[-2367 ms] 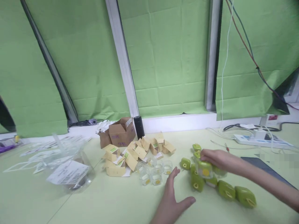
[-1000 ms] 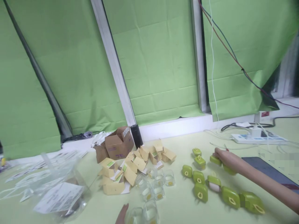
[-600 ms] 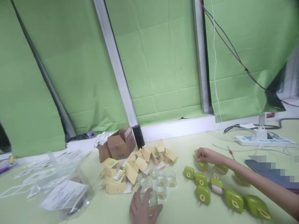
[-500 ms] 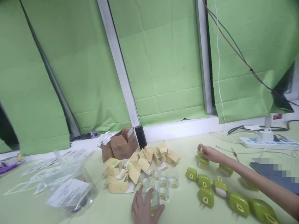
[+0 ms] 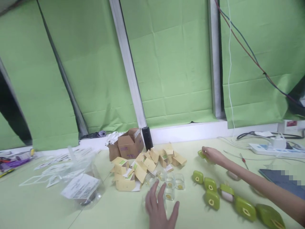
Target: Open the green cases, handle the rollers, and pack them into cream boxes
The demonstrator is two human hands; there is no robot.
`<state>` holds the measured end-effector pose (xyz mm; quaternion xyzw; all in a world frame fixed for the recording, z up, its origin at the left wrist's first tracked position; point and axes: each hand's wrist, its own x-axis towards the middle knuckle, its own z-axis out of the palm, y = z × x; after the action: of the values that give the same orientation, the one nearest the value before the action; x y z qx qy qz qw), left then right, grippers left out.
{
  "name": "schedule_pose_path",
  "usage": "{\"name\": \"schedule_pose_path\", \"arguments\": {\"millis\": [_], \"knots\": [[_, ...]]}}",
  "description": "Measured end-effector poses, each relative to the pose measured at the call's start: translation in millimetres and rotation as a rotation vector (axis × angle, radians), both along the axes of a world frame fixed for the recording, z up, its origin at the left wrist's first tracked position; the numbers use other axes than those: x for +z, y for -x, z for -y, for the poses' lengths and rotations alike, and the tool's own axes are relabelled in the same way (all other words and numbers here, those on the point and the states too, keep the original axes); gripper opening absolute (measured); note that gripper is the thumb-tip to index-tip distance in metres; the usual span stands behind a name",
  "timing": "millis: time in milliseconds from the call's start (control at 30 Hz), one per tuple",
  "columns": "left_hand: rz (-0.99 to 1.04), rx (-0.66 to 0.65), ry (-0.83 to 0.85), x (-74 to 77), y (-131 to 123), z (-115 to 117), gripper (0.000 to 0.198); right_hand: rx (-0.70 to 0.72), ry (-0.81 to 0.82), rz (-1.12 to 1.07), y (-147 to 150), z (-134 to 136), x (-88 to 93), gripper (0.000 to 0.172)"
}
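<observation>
- Left hand (image 5: pixel 160 206): open, fingers spread over the cups (image 5: pixel 179 182), near the cartons (image 5: pixel 143 163).
- Right hand (image 5: pixel 211 155): closed over the far case (image 5: pixel 201 154), beyond the row (image 5: pixel 211 198) of cases.
- Risks: spread fingers could topple 1 light cup; a loose hold could let the case slip into the row.

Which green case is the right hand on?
The rearmost green case, alone behind the cluster; the right hand covers part of it. The other cases lie nearer, untouched.
</observation>
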<state>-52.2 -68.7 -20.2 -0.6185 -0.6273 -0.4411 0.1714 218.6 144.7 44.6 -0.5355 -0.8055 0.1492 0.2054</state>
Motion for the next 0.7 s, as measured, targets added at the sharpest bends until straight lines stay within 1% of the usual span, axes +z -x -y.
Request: {"name": "schedule_pose_path", "arguments": {"millis": [100,200,267,300,367,433,533,600,633,700], "knots": [[0.284,-0.287,0.184,9.9,-20,-5,0.05,0.23,-0.024,-0.072,8,30,19.8,0.02],[0.541,-0.484,0.437,31.9,-31,-17,0.066,0.448,-0.003,-0.165,27,69,29.9,0.02],[0.63,-0.575,0.561,47.0,-32,-22,0.071,0.542,0.032,-0.223,42,95,29.7,0.022],[0.649,-0.604,0.596,52.4,-30,-21,0.068,0.569,0.044,-0.252,49,106,27.9,0.022],[0.668,-0.611,0.623,55.8,-23,-12,0.059,0.586,0.062,-0.312,60,123,21.7,0.023],[0.655,-0.557,0.62,47.9,-16,3,0.052,0.562,0.072,-0.375,67,133,12.6,0.024],[0.575,-0.416,0.604,20.8,-11,25,0.053,0.482,0.077,-0.476,73,140,-4.3,0.026],[0.536,-0.334,0.602,1.6,-15,33,0.06,0.431,0.09,-0.534,77,145,-14.6,0.028],[0.54,-0.305,0.606,-5.9,-19,34,0.067,0.413,0.1,-0.555,80,148,-18.4,0.029],[0.556,-0.259,0.621,-15.1,-29,31,0.082,0.391,0.124,-0.585,86,156,-22.4,0.03]]}}
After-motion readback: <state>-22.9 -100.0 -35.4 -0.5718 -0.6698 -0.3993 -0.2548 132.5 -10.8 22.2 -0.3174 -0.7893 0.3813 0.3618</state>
